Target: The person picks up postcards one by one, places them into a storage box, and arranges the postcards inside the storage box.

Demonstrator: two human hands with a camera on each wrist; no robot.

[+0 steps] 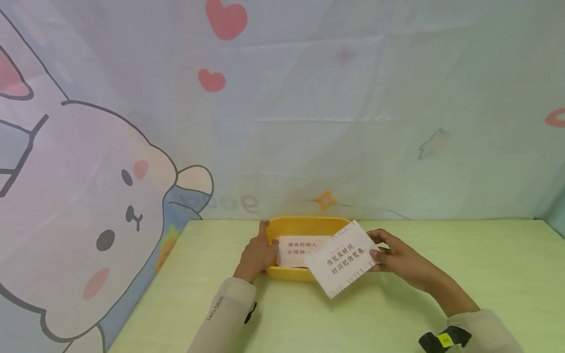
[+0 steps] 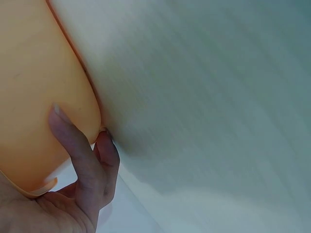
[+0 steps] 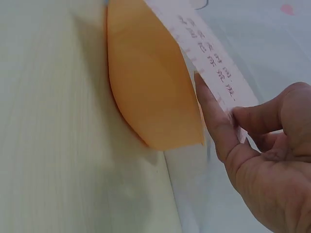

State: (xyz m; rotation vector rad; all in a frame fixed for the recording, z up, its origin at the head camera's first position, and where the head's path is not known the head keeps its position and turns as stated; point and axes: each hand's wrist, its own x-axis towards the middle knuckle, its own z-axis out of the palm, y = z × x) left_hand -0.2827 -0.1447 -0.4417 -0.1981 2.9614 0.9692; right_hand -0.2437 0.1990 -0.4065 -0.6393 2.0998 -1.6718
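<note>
A yellow plastic basin (image 1: 291, 274) stands on the table near its back edge. Its left end is gripped by my left hand (image 1: 259, 254); in the left wrist view the thumb (image 2: 68, 128) lies along the basin's wall. Inside lies a white card (image 1: 292, 255) printed with Chinese characters, partly covered. My right hand (image 1: 399, 259) pinches another white printed card (image 1: 343, 260) by its right edge, holding it tilted over the basin's front right side. In the right wrist view this card (image 3: 209, 60) passes above the basin's rim, between thumb and fingers.
The pale green table (image 1: 476, 264) extends to both sides. Behind it hangs a cloth backdrop (image 1: 309, 162) with hearts and a cartoon animal. Black straps (image 1: 445, 339) sit on the sleeves at the wrists.
</note>
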